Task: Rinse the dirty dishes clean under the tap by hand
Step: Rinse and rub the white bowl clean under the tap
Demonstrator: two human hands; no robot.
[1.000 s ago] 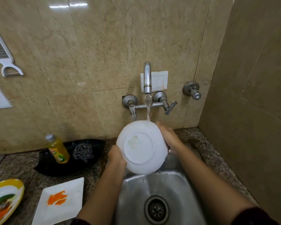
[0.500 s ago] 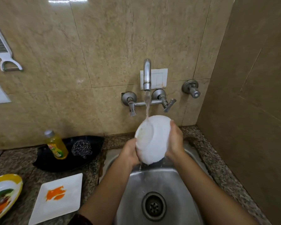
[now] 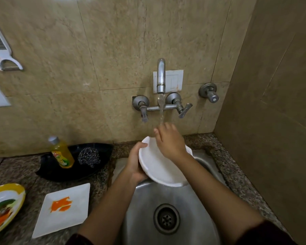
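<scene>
A round white plate (image 3: 159, 168) is held tilted over the steel sink (image 3: 148, 200), its inner face turned up toward me. My left hand (image 3: 135, 162) grips its left rim, thumb over the edge. My right hand (image 3: 169, 140) lies across the plate's far part with fingers spread, under the stream from the tap (image 3: 161, 76). Water runs onto the fingers. On the counter to the left lie a white square plate (image 3: 64, 209) with an orange smear and a yellow-rimmed plate (image 3: 4, 207) with food residue.
A black tray (image 3: 51, 167) behind the square plate holds a yellow soap bottle (image 3: 61, 152) and a steel scrubber (image 3: 89, 156). A peeler (image 3: 2, 48) hangs on the left wall. A side wall closes in on the right. The drain (image 3: 166, 219) sits in the sink's middle.
The plate was turned from its underside facing me to its inner face up. My right hand left the rim and moved onto the plate under the stream.
</scene>
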